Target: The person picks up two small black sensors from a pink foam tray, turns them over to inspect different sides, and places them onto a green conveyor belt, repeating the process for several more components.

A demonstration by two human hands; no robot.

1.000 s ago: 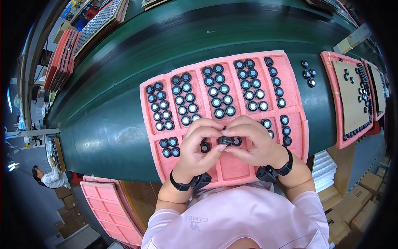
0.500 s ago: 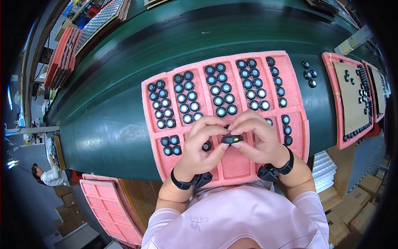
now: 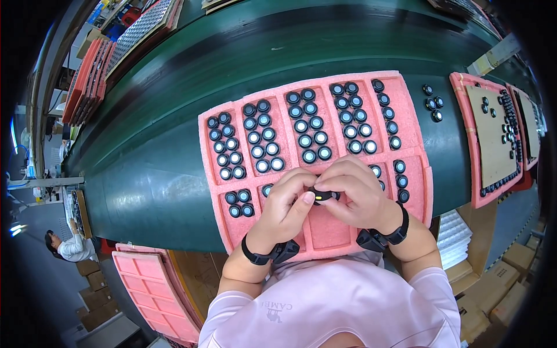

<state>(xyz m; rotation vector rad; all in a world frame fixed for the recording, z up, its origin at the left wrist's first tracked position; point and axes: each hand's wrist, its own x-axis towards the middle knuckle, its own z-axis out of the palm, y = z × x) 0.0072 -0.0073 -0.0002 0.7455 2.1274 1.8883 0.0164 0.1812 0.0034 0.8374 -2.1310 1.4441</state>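
Note:
Both my hands meet over the lower middle of a pink foam tray (image 3: 333, 232). Between them is a small round black part (image 3: 319, 198) with a yellow mark on its edge. My left hand (image 3: 288, 203) pinches it from the left, with the thumb by the yellow mark. My right hand (image 3: 357, 194) has its fingers closed on the part's right side and top. Black round parts with pale discs on top, such as this one (image 3: 308, 155), stand in paired columns in the tray's compartments. My hands hide some of those in the near row.
The tray lies on a green conveyor belt (image 3: 145, 168). Several loose black parts (image 3: 431, 104) sit on the belt to the right, beside another pink tray with a cardboard sheet (image 3: 493, 133). Pink trays (image 3: 148, 290) lean at lower left. A person (image 3: 71, 245) is at far left.
The black part has turned in my fingers, its yellow mark shifting left. My right thumb has moved from its front, and my right fingers now cover more of it.

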